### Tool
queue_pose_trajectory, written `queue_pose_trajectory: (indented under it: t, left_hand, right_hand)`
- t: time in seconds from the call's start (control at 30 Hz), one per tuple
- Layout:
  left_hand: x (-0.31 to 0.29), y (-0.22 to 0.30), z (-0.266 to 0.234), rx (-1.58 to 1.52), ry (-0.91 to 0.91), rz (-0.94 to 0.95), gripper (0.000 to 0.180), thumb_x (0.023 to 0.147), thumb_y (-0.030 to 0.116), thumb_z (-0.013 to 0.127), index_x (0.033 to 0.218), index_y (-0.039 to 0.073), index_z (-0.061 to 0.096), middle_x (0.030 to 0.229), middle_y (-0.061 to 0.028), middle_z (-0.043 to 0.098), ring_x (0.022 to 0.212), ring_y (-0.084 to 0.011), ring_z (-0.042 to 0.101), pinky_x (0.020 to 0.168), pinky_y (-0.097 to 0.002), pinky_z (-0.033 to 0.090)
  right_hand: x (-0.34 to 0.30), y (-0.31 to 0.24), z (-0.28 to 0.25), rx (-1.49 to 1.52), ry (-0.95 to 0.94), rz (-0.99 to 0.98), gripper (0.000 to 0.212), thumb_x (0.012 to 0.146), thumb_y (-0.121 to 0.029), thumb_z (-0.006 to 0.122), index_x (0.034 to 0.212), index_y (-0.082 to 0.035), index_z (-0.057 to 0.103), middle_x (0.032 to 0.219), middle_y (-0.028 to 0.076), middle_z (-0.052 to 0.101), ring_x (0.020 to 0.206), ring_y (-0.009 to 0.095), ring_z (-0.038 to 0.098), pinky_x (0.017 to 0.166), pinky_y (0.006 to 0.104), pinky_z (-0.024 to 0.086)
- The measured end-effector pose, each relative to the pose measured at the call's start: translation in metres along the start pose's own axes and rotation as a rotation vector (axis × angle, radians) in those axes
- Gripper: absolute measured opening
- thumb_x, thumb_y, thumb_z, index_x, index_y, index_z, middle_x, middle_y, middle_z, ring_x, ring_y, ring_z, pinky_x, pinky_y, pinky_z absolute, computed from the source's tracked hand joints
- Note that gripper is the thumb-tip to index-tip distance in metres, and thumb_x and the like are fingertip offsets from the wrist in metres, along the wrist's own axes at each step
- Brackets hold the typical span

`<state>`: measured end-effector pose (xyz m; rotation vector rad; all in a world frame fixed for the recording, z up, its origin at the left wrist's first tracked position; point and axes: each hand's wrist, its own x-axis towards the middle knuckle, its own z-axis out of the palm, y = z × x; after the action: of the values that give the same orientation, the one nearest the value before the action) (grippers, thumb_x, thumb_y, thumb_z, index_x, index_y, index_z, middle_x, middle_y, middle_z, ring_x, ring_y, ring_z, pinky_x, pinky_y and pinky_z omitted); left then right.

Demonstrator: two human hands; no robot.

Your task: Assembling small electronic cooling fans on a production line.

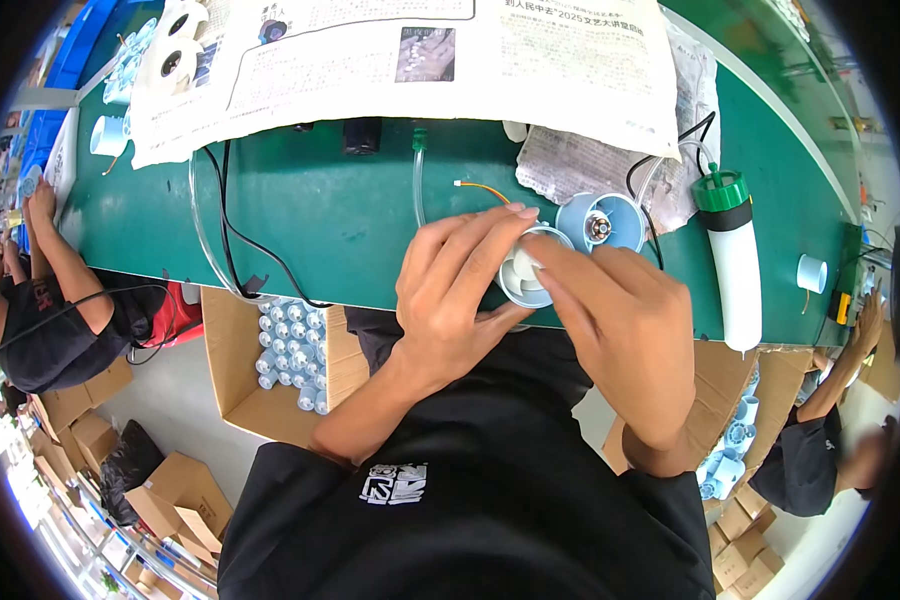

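Near the table's front edge, my left hand [448, 290] is closed around a light blue round housing [532, 298], its fingers along the far rim and its thumb at the near side. Inside the housing sits a white fan wheel [520, 268]. The fingertips of my right hand [632, 325] are closed at the fan wheel, reaching in from the right and partly hiding it. Just beyond my right hand a second light blue housing [628, 222] lies on the table, with a metal motor part [598, 229] at its centre. A thin orange cable [485, 188] ends in a white plug.
Newspaper sheets [350, 75] cover the far part of the green table [340, 215]. A white tube tool with a green cap [732, 260] lies at the right. Black cables [260, 245] hang over the front edge. Boxes of blue housings [295, 345] stand below. Other people [55, 300] work on both sides.
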<state>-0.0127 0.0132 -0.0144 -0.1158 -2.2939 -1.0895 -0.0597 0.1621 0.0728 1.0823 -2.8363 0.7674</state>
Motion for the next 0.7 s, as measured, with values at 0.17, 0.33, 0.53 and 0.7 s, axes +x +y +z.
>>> queue_pose_trajectory:
  t: [0.17, 0.33, 0.53, 0.7]
  left_hand:
    - [0.0, -0.003, 0.001, 0.037, -0.007, 0.042, 0.073, 0.049, 0.006, 0.084, 0.12, 0.005, 0.064, 0.114, -0.0073, 0.068, 0.096, -0.0253, 0.061, 0.083, -0.0349, 0.049]
    - [-0.011, -0.006, -0.009, -0.165, 0.121, 0.014, 0.066, 0.057, 0.012, 0.087, 0.118, 0.007, 0.063, 0.118, -0.0114, 0.066, 0.099, -0.0307, 0.062, 0.086, -0.038, 0.048]
    - [-0.006, -0.009, -0.066, -0.335, 0.22, 0.129, 0.047, 0.068, 0.021, 0.088, 0.108, 0.014, 0.064, 0.122, -0.0226, 0.06, 0.106, -0.0341, 0.061, 0.088, -0.0416, 0.049]
    - [0.009, -0.068, -0.17, 0.19, 0.896, -0.084, 0.07, 0.077, 0.016, 0.08, 0.131, 0.001, 0.038, 0.126, -0.0196, 0.053, 0.108, -0.0292, 0.06, 0.095, -0.0397, 0.048]
  right_hand:
    - [0.003, -0.005, -0.014, 0.113, 0.148, -0.064, 0.015, 0.08, -0.004, 0.07, 0.069, -0.003, 0.06, 0.057, 0.007, 0.044, 0.047, 0.024, 0.047, 0.044, 0.0361, 0.037]
    - [-0.004, -0.004, -0.014, 0.208, 0.289, 0.094, 0.03, 0.085, 0.0, 0.063, 0.059, 0.001, 0.049, 0.055, 0.008, 0.036, 0.046, 0.022, 0.036, 0.044, 0.0361, 0.025]
    - [-0.028, 0.03, -0.009, 0.18, 0.308, 0.224, 0.042, 0.099, -0.011, 0.048, 0.059, 0.003, 0.047, 0.054, 0.006, 0.04, 0.05, 0.014, 0.037, 0.048, 0.0315, 0.025]
    - [-0.034, 0.035, -0.007, 0.164, 0.301, 0.238, 0.042, 0.099, -0.01, 0.047, 0.059, 0.003, 0.05, 0.054, 0.008, 0.041, 0.049, 0.016, 0.039, 0.047, 0.033, 0.025]
